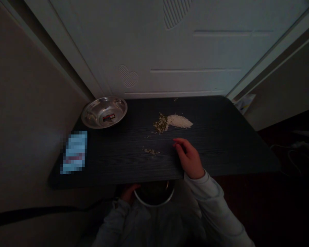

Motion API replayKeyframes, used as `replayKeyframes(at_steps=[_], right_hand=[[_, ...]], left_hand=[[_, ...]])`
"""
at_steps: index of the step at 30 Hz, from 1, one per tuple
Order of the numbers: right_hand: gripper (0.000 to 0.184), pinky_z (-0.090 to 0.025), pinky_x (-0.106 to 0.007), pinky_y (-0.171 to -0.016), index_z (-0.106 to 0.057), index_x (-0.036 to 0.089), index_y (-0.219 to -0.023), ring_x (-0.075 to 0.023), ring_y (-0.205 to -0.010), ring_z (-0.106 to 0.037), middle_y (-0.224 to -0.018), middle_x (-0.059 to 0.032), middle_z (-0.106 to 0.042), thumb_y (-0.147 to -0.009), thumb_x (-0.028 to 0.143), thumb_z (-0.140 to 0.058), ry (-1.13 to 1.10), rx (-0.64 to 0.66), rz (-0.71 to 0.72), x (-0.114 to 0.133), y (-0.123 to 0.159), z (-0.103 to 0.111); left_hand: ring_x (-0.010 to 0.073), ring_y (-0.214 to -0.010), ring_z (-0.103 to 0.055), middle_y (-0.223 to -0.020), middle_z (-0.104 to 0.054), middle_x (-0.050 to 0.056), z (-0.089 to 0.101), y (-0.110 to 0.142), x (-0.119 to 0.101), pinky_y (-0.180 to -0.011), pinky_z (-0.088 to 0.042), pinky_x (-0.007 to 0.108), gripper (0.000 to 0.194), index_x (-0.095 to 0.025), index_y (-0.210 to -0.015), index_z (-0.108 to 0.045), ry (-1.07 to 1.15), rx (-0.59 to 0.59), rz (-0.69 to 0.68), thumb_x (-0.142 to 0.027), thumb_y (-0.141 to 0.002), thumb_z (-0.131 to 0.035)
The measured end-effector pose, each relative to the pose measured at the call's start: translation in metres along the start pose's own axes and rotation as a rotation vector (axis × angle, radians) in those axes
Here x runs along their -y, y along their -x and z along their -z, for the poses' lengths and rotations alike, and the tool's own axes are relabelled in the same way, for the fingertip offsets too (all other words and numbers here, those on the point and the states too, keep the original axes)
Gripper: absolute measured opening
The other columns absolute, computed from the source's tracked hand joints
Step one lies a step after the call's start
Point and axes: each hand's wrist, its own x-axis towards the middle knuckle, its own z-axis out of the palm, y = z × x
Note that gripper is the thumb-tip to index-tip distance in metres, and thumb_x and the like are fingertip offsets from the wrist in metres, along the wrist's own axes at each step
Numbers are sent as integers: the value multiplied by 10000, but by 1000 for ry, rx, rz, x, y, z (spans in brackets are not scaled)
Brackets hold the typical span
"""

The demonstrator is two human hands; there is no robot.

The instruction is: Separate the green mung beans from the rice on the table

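Observation:
My right hand (190,158) hovers over or rests on the dark table, fingers curled with the thumb near the index finger; whatever they hold, if anything, is hidden. To its left lies a small scatter of pale grains (151,151). Beyond the fingers is a heap of white rice-like grains (179,121), joined on its left by a patch of green grains (160,122) mixed with white ones. Below the table's near edge, my left hand (129,193) grips the left rim of a bowl (154,205). The bowl's inside is dark and its far part is hidden by the table.
A shiny metal basin (104,112) with a label inside stands at the table's back left corner. In front of it lies a blurred light-blue object (75,152). The dark table (229,137) meets a white door panel (208,51) behind. Cables (289,153) show at the right.

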Motion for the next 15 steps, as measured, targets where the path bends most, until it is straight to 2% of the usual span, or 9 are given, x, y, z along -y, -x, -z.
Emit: replayKeyframes(at_steps=[8, 15], right_hand=[[201, -489, -298, -752, -595, 198, -973, -155, -798, -620, -870, -45, -664, -846, 230, -442, 46, 30, 36, -1, -1, 0], [200, -489, -292, -751, -600, 201, -968, -154, -802, -620, -849, -37, -666, -842, 230, -447, 39, 4, 23, 0, -1, 1]], left_hand=[[266, -791, -675, -671, -744, 9, -10, 10, -11, -841, -457, 389, 249, -175, -668, -697, 36, 2, 16, -131, -423, -717], [247, -817, -677, -717, -753, 0, -3, 4, -5, -827, -469, 365, 257, -177, -712, -703, 54, 31, 28, -135, -459, -723]])
